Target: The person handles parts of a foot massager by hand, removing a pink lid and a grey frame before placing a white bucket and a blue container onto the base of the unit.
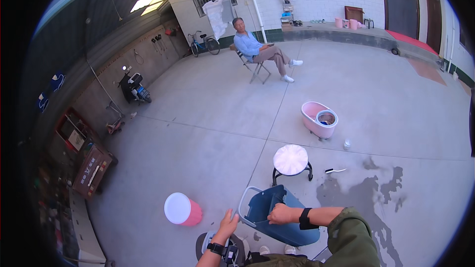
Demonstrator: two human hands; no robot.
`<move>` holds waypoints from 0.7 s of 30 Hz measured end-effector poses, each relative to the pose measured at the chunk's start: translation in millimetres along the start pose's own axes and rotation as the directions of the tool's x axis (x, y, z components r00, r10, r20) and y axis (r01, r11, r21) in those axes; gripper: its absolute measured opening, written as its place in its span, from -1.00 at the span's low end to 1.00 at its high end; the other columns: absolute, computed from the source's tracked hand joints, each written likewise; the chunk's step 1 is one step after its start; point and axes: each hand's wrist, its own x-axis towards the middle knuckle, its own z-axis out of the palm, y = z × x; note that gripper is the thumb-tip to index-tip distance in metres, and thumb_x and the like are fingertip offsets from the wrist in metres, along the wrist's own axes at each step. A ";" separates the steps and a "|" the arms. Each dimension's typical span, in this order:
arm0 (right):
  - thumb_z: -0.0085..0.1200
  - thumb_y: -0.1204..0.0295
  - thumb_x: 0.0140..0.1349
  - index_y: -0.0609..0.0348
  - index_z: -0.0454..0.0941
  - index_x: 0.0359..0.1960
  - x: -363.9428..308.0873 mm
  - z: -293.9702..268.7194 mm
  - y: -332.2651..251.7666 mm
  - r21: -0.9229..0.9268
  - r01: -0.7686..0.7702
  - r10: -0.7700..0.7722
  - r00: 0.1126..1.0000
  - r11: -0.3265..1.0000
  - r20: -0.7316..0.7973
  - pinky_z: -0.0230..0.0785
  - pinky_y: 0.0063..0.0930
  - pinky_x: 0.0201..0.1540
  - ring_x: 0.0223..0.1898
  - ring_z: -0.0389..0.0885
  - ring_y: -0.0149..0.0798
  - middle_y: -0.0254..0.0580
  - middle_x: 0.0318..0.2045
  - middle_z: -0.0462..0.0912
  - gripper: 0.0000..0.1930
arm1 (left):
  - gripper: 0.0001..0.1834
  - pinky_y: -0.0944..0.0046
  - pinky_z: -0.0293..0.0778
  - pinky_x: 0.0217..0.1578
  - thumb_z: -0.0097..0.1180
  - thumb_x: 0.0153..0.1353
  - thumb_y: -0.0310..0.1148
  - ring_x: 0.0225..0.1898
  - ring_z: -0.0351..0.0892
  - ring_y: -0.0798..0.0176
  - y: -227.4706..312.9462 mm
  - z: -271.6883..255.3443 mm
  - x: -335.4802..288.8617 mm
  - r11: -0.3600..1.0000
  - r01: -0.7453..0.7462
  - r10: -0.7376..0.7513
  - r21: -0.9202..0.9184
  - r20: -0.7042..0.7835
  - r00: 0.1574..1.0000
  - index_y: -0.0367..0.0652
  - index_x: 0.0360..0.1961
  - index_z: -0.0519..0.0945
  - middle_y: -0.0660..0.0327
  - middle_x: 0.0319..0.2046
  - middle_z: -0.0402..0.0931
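Note:
A blue bucket (292, 231) with a light grey handle (241, 206) lies tilted in front of me, its opening facing left and toward me. My right hand (282, 214) is closed on its edge or inner divider; the fingertips are hidden inside. My left hand (227, 226) is open, fingers apart, just left of the handle and apparently not holding it. Beneath my left wrist is a dark and light grey object (204, 244), partly covered by my forearm. A pink bin with a white lid (178, 208) stands to the left.
Beyond the bucket stand a stool with a white cover (290, 160) and a pink oval tub (319, 121). A brush (335, 170) lies beside wet patches (356, 193). A person (255, 48) sits on a folding chair; a scooter (134, 86) and a cart (91, 169) are left.

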 end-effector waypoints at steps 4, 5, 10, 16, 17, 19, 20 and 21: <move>-0.07 0.19 0.07 0.04 0.40 -0.61 -15.5 5.1 -14.9 0.079 0.142 -0.143 0.990 0.987 -0.004 0.20 -0.35 -0.50 -0.59 0.47 -0.21 -0.31 -0.72 0.45 -0.76 | -0.35 0.23 0.27 -0.05 -0.02 0.07 -0.19 -0.01 0.32 0.01 -12.6 19.9 28.2 0.969 -0.032 0.067 0.244 -0.139 0.988 -0.43 0.07 0.13 -0.13 -0.04 0.30; -0.07 0.18 0.07 0.03 0.39 -0.61 -18.9 5.7 -18.1 0.086 0.177 -0.175 0.984 0.981 -0.027 0.19 -0.35 -0.50 -0.59 0.47 -0.22 -0.32 -0.72 0.44 -0.76 | -0.35 0.23 0.27 -0.05 -0.02 0.07 -0.19 -0.01 0.32 0.01 -15.2 21.3 31.7 0.970 -0.034 0.069 0.240 -0.140 0.988 -0.43 0.07 0.13 -0.13 -0.04 0.30; -0.06 0.17 0.05 0.01 0.40 -0.58 -23.2 6.6 -25.9 0.096 0.173 -0.171 0.985 0.980 -0.029 0.21 -0.32 -0.46 -0.55 0.49 -0.20 -0.31 -0.69 0.47 -0.77 | -0.59 0.28 0.41 -0.50 -0.06 0.11 -0.33 -0.51 0.42 0.22 -53.6 17.0 45.7 0.809 0.366 -0.310 -0.460 0.196 0.930 -0.33 -0.04 0.28 0.10 -0.40 0.45; -0.06 0.17 0.05 -0.01 0.40 -0.59 -37.1 36.1 -28.6 0.124 0.106 -0.102 0.994 0.987 -0.039 0.20 -0.33 -0.48 -0.55 0.49 -0.22 -0.32 -0.68 0.48 -0.78 | -0.84 0.35 0.29 -0.68 -0.11 0.16 -0.31 -0.70 0.27 0.35 -14.2 32.9 36.6 0.383 0.528 -0.214 -0.758 0.484 0.849 -0.18 -0.35 0.36 0.28 -0.67 0.29; -0.08 0.17 0.06 0.02 0.39 -0.59 -39.2 39.5 -30.5 0.161 0.069 -0.068 0.998 0.985 -0.013 0.22 -0.31 -0.47 -0.53 0.49 -0.20 -0.29 -0.67 0.48 -0.77 | -0.83 0.35 0.28 -0.69 -0.13 0.18 -0.28 -0.71 0.27 0.35 -9.4 35.6 33.4 0.369 0.508 -0.179 -0.778 0.477 0.861 -0.17 -0.33 0.34 0.27 -0.66 0.30; -0.09 0.18 0.08 0.05 0.39 -0.60 -39.0 41.5 -35.0 0.194 0.035 -0.038 0.999 0.980 0.013 0.24 -0.29 -0.47 -0.52 0.50 -0.17 -0.26 -0.66 0.49 -0.75 | -0.83 0.34 0.27 -0.69 -0.14 0.18 -0.28 -0.71 0.27 0.34 -2.2 39.3 25.2 0.397 0.481 -0.163 -0.782 0.455 0.875 -0.16 -0.33 0.33 0.27 -0.66 0.30; -0.11 0.17 0.11 0.08 0.40 -0.55 -39.6 40.3 -37.5 0.300 -0.091 0.066 0.994 0.950 0.093 0.27 -0.28 -0.43 -0.48 0.50 -0.15 -0.21 -0.63 0.49 -0.73 | -0.82 0.33 0.27 -0.69 -0.15 0.19 -0.27 -0.71 0.27 0.34 6.6 42.6 19.6 0.422 0.458 -0.146 -0.782 0.440 0.886 -0.16 -0.33 0.31 0.26 -0.66 0.30; -0.14 0.15 0.14 0.12 0.41 -0.51 -39.6 39.2 -39.4 0.392 -0.220 0.160 0.970 0.893 0.181 0.30 -0.28 -0.39 -0.45 0.51 -0.14 -0.17 -0.60 0.50 -0.71 | -0.80 0.34 0.27 -0.70 -0.21 0.22 -0.23 -0.72 0.26 0.35 15.9 46.0 13.6 0.473 0.440 -0.169 -0.763 0.412 0.895 -0.15 -0.33 0.29 0.27 -0.66 0.29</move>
